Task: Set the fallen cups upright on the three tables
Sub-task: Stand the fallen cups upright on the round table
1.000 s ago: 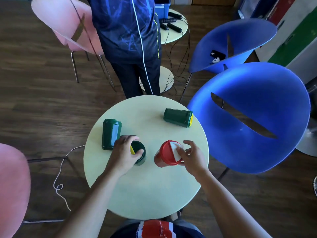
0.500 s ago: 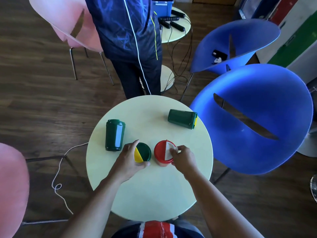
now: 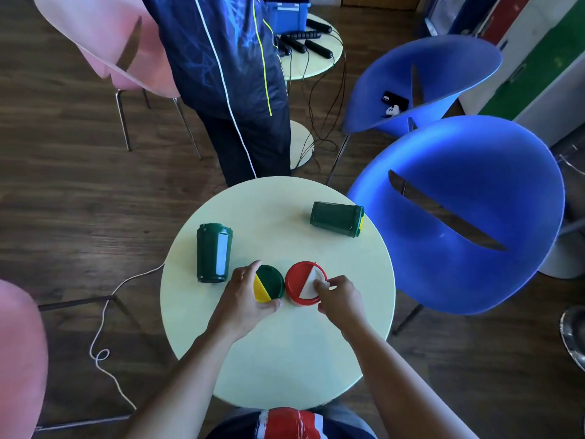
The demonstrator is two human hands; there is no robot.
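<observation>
Two cups stand upright side by side in the middle of the round pale table [image 3: 285, 359]. The green cup with a green and yellow lid [image 3: 270, 282] is gripped by my left hand [image 3: 245, 294]. My right hand [image 3: 340, 296] holds the red cup with a red and white lid [image 3: 300, 278]. Another green cup with a white label [image 3: 213, 252] lies on its side at the table's left. A third green cup [image 3: 336, 219] lies on its side at the far right, lid pointing right.
A person in dark blue clothes [image 3: 234, 74] stands at the table's far edge. Two blue chairs [image 3: 468, 223] are close on the right, pink chairs [image 3: 104, 42] at the left. A second round table [image 3: 313, 58] with black handles and cables is behind. A white cord [image 3: 104, 337] lies on the floor.
Both held cups went from tilted on their sides to standing upright, lids facing up. My hands stayed on them. The other two green cups did not move.
</observation>
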